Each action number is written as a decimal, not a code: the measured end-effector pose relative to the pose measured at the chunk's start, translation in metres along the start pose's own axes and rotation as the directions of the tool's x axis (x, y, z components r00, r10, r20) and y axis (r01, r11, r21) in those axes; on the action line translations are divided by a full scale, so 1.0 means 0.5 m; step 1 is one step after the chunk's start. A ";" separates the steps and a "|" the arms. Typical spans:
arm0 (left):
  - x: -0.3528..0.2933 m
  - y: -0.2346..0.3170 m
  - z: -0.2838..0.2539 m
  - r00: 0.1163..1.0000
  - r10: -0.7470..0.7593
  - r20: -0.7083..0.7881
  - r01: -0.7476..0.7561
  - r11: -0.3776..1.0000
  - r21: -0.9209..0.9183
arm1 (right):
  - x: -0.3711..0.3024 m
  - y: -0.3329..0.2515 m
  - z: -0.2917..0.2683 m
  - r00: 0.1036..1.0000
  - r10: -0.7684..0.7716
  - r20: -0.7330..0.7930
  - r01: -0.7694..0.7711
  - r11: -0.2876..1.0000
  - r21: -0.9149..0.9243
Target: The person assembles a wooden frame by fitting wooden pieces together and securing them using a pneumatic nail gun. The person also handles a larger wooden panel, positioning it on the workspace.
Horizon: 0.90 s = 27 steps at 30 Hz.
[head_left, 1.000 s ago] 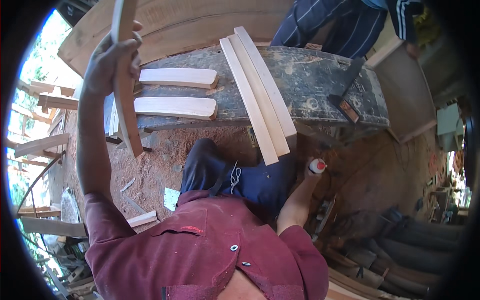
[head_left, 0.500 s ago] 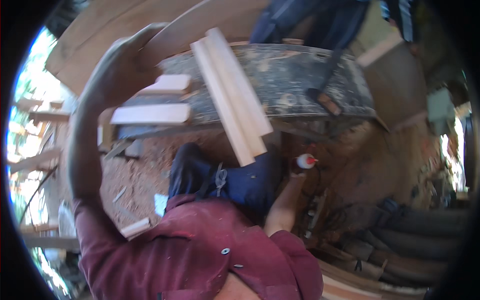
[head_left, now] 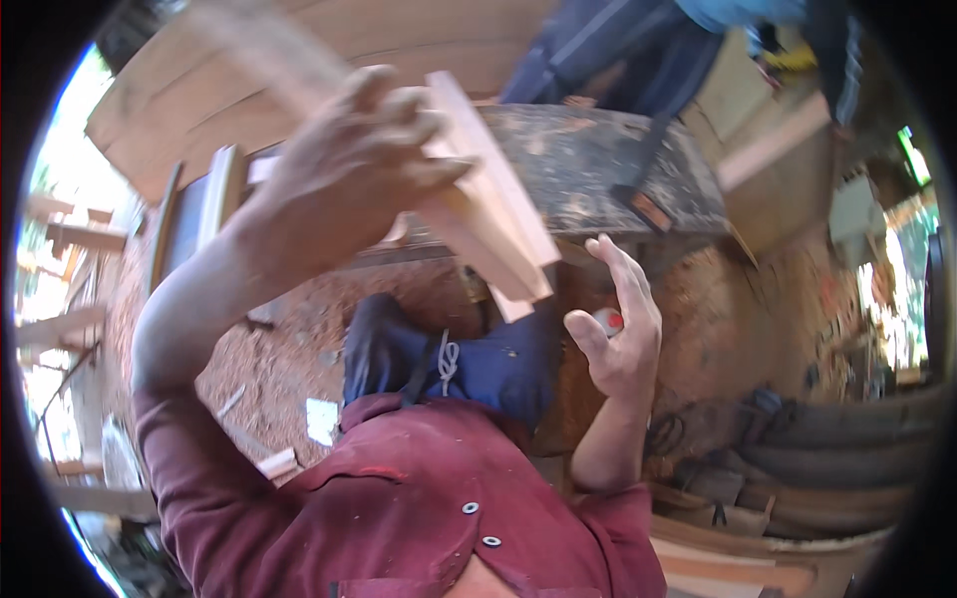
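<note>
My left hand [head_left: 369, 169] is raised over the bench with its fingers spread, close to several pale wooden strips [head_left: 500, 194] that lie together and jut past the bench's near edge. A blurred wooden plank [head_left: 264, 55] shows just beyond its knuckles; the fingers do not look closed round it. My right hand [head_left: 626, 324] is up to the right of my lap, palm showing, fingers and thumb apart. Behind it, partly hidden, is a white bottle with a red tip [head_left: 610, 320].
A worn dark bench [head_left: 568, 149] carries a hammer [head_left: 643, 204]. A wide brown board [head_left: 159, 110] lies at the far left. Narrow pieces [head_left: 217, 194] stand by my left forearm. Another person's dark trousers [head_left: 608, 50] are beyond the bench. Timber [head_left: 817, 448] is stacked at right.
My right hand has let go of the bottle and risen. My left hand has come down nearer the strips. The plank by it has swung left, and pale boards at the bench's left have shifted.
</note>
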<state>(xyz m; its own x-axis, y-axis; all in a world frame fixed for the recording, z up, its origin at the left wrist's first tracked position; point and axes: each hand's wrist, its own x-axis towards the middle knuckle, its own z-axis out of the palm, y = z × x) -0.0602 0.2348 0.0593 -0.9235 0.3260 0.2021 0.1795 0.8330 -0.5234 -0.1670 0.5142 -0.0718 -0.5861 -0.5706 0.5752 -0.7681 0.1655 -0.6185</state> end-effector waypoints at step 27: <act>-0.291 -0.012 0.321 0.923 -0.325 0.203 0.381 0.712 -0.590 | 0.162 -0.024 0.155 0.920 0.146 0.365 -0.376 0.597 0.709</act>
<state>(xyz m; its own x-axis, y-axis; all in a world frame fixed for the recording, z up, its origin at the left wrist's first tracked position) 0.0185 0.1108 -0.1001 -0.9801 -0.0609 0.1888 -0.0237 0.9809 0.1931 -0.1853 0.4036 -0.0592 -0.5569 -0.7942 0.2434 -0.0552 -0.2569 -0.9649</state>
